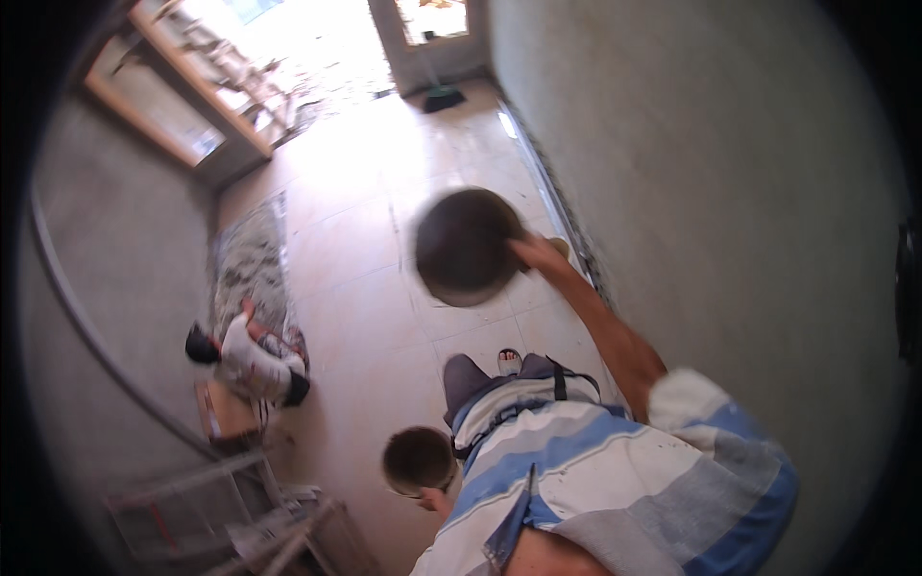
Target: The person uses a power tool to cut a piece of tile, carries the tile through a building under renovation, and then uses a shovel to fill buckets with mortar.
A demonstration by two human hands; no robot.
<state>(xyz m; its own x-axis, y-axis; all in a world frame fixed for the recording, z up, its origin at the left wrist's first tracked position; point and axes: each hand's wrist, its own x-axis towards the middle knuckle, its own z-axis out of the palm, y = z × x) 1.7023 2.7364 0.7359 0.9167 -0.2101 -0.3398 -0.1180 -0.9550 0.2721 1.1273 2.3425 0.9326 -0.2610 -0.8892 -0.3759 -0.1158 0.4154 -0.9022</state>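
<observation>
My right hand (pixel 532 252) grips the edge of a dark round bucket (pixel 465 248), held out ahead of me over the tiled floor; it is slightly blurred. Down at my left side, my left hand (pixel 434 498) holds a second dark bucket (pixel 415 459) at its lower edge. The insides of both are too dark to make out. My sandalled foot (pixel 509 361) shows below the right-hand bucket.
A co-worker (pixel 252 367) crouches at the left by a mortar strip (pixel 250 259), beside a cardboard box (pixel 211 408). Wooden ladders or frames (pixel 192 514) lie lower left. A broom (pixel 442 98) stands by the far doorway (pixel 327 67). A plastered wall (pixel 720 192) runs along my right.
</observation>
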